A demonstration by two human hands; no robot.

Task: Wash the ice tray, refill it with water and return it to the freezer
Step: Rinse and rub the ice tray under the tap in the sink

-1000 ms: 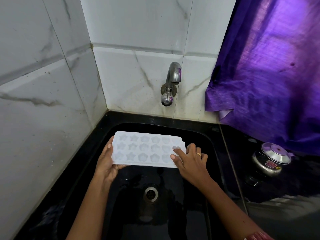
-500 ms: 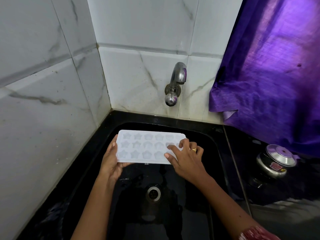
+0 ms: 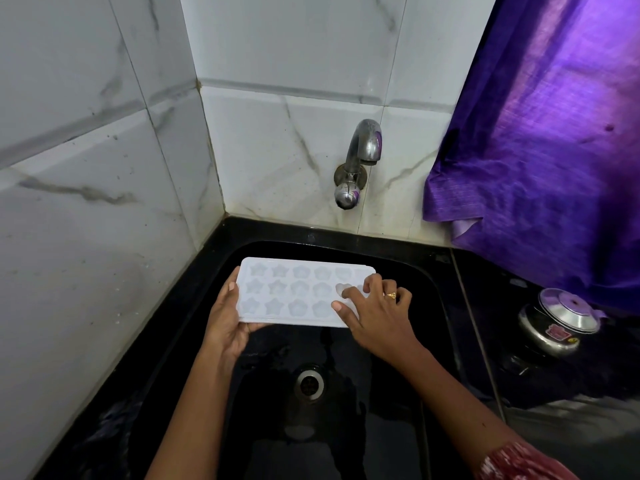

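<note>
Now: noted ice tray point(image 3: 294, 294) held cavities-up, approx. level, over sink point(image 3: 431, 341) basin, betw. drain point(image 3: 309, 382) and back wall point(image 3: 277, 150); not resting on anything visible. Logged long axis L–R, parallel to back wall. Saw L hand point(image 3: 225, 323) gripping L short end, thumb on top rim, fingers underneath. Saw R hand point(image 3: 377, 317) holding R end, fingers bent over top face, index tip in a cavity, thumb at near long edge. Located tap point(image 3: 360, 161) beyond and above tray's R end; no water seen running. Judged R hand nearer tap, so prob. the one to free for opening it, w/ L hand keeping tray. Likely needs tray shifted away from body, slightly R, to sit under tap. Cannot tell if cavities wet.
</note>
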